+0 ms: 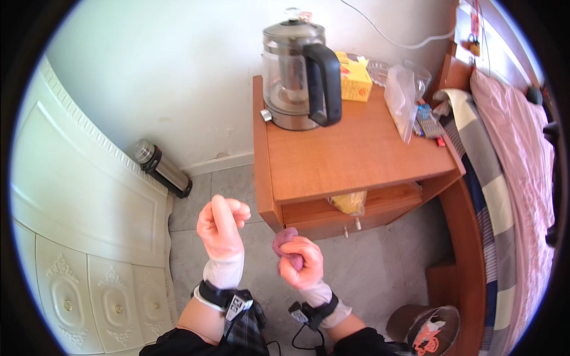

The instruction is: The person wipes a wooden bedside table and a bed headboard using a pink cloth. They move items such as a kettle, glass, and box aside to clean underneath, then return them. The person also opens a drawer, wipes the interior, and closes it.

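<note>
My right hand (pixel 305 262) is closed around a bunched purple cloth (pixel 285 241), held in front of the nightstand's lower front corner. To its left, my left hand (pixel 221 227) is raised with its fingers curled; whether anything lies inside them cannot be seen. Beyond both hands is the wooden nightstand (pixel 356 155). On its top, at the left edge, a glass electric kettle (pixel 291 80) stands upright with its lid on and its black handle towards the right. A yellow carton (pixel 356 80) is behind the kettle's handle.
A clear plastic bag (pixel 399 100) and small packets (pixel 429 124) lie on the nightstand's right side. A steel vacuum flask (pixel 164 169) leans by the white cabinet (pixel 89 178). The bed (pixel 512 155) is at right, with a lined waste bin (pixel 405 318) near its foot. A wrapped yellow item (pixel 349 202) sits in the nightstand's open shelf.
</note>
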### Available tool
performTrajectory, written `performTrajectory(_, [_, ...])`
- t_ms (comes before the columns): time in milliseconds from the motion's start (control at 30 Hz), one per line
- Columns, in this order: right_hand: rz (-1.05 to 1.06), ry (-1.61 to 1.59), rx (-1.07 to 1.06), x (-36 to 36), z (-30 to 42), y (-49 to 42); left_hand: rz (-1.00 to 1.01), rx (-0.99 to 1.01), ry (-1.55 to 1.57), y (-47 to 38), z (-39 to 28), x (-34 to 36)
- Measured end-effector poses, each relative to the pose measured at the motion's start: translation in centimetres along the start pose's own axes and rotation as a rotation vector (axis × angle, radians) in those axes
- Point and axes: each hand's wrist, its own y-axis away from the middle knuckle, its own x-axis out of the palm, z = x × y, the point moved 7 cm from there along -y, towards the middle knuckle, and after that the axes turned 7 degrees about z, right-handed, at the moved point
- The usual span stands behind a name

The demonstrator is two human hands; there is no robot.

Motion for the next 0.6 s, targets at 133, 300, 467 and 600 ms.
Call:
performTrajectory(133, [0.152, -0.045, -0.118, 2.6, 6.0, -5.9, 0.223, -0.065, 0.246, 3.3, -1.7, 1.7])
performTrajectory(300, [0.634, 0.554, 0.000, 8.6, 7.7, -10.2, 0.284, -0.486, 0.328, 3.4, -1.3, 0.7])
performTrajectory(467, [0.525, 0.647, -0.049, 6.9, 11.3, -11.7, 0.069, -0.357, 0.338, -4.5, -3.5, -0.9])
performTrajectory(600, [0.292, 0.653, 0.140, 0.6, 14.2, -8.3, 0.212, -0.267, -0.018, -17.5, -2.8, -0.4])
